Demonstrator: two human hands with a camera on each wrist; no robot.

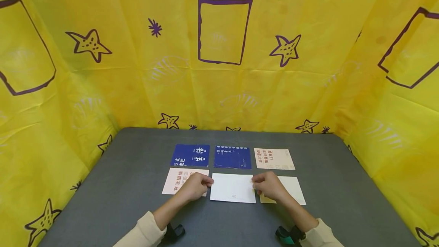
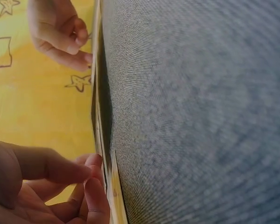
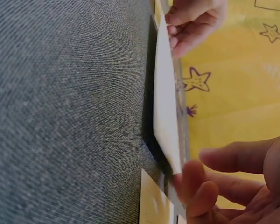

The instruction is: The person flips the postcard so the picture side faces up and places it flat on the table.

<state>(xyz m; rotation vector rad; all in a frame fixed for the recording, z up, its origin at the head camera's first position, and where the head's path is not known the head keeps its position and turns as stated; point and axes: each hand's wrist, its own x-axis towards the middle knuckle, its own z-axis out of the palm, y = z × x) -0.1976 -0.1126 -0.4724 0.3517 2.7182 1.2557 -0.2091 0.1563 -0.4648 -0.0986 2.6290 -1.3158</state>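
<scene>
A white postcard (image 1: 233,188), its blank side up with a small mark near the front edge, lies between my two hands. At its left edge my left hand (image 1: 196,186) pinches it with thumb and fingertips. My right hand (image 1: 270,186) holds the opposite edge with curled fingers. In the right wrist view the postcard (image 3: 165,98) is low over the table, with a dark shadow under its near edge. A pink postcard (image 1: 171,182) with red characters lies partly under my left hand, and a cream postcard (image 1: 289,188) lies partly under my right.
Behind lie two blue postcards, one at left (image 1: 186,155) and one in the middle (image 1: 236,159), and a beige one (image 1: 274,159) at right. The dark grey table (image 1: 113,201) ends at a yellow curtain (image 1: 130,98) printed with starfish.
</scene>
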